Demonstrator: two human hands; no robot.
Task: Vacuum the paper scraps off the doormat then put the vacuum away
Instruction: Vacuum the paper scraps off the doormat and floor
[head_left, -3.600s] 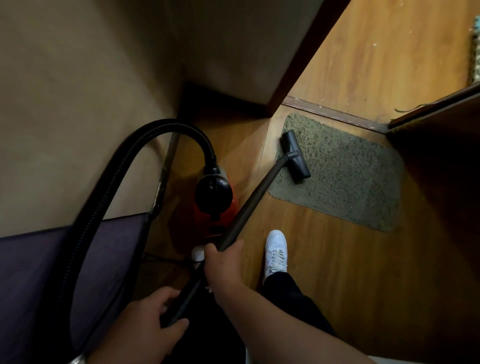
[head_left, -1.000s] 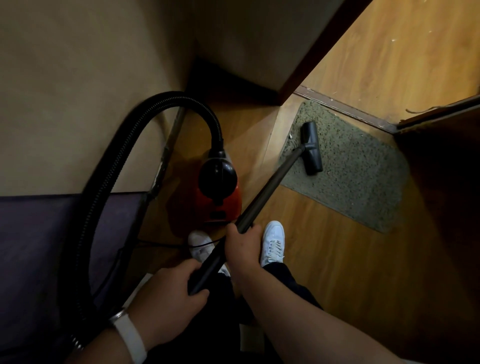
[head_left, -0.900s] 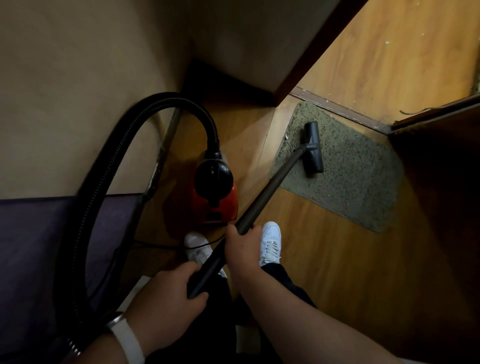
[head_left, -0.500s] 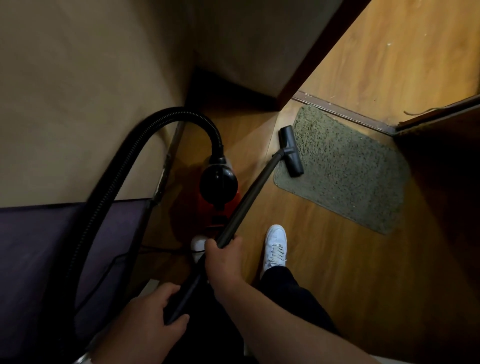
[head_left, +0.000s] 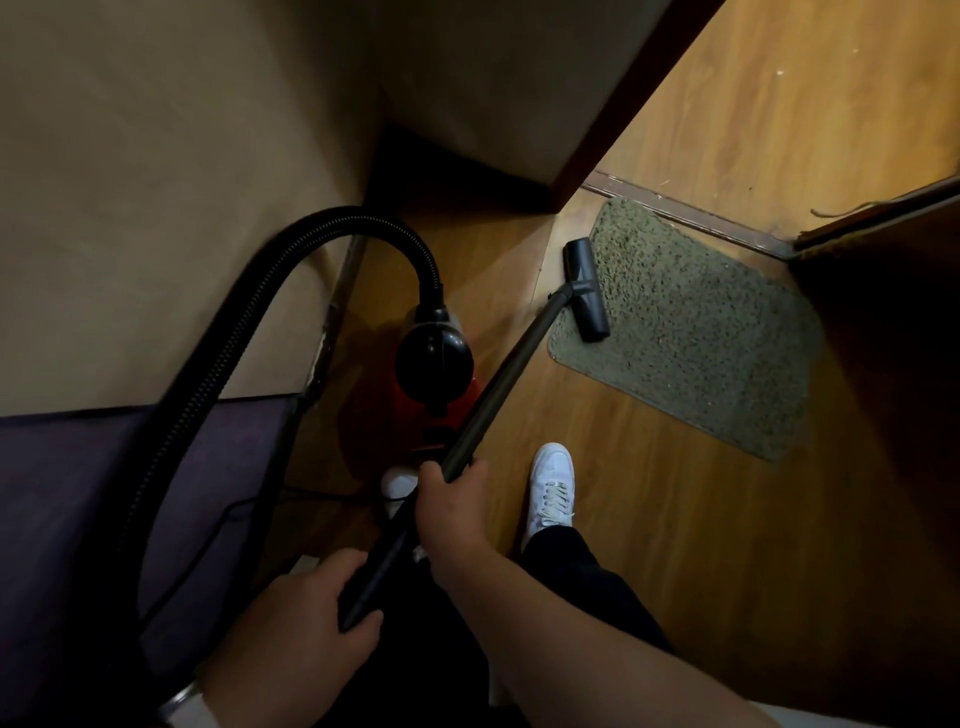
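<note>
Gripping smooth black wand, right hand, left hand wrapped; flat nozzle on nubby green doormat

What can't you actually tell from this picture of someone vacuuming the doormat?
All in the head view:
- Paper scraps on the doormat: the pile is speckled and the light dim, so any left are too small to tell.
- Underside of the floor nozzle: hidden by the nozzle itself.
- Red vacuum body: its front is crossed by the wand, and its controls are lost in shadow.
- Left shoe: mostly behind the right hand.
- Left hand: wrist cut off by the bottom edge.
</note>
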